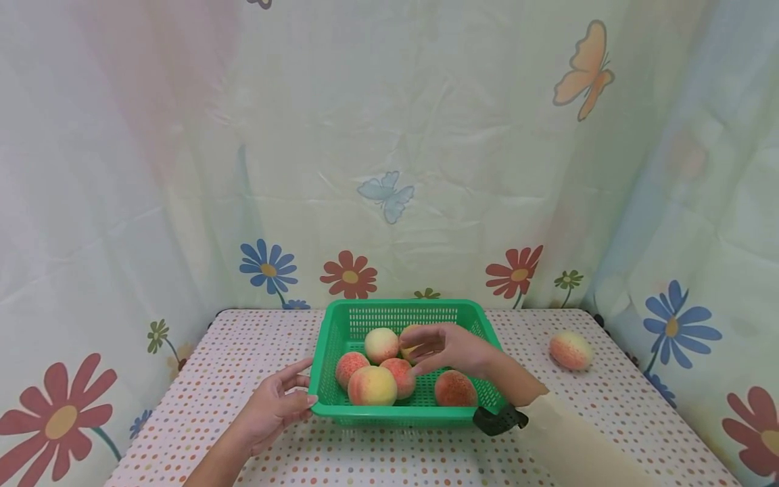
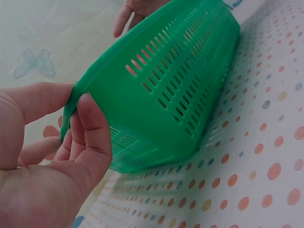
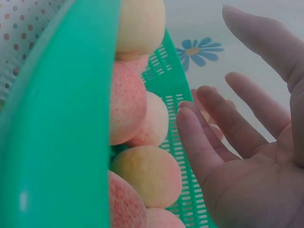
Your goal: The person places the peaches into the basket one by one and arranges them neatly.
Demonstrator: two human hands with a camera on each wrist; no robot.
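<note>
A green plastic basket [image 1: 395,411] with slotted walls stands on the table and holds several peaches. My left hand [image 1: 274,406] pinches its left rim; in the left wrist view the thumb and fingers lie on either side of that rim [image 2: 81,90]. Above the peaches, inside the basket's outline in the head view, is my right hand [image 1: 453,348]. Its fingers are spread and relaxed with nothing held, as the right wrist view shows. Nearest to it are a red peach [image 1: 398,376] and a yellow peach [image 1: 409,338] partly hidden behind the fingers. A dark red peach [image 1: 456,389] lies below the hand.
One more peach [image 1: 571,350] lies on the dotted tablecloth [image 1: 548,419] to the right of the basket. A curtain [image 1: 450,203] printed with flowers and butterflies closes off the back and both sides. A black strap [image 1: 500,421] is by my right wrist.
</note>
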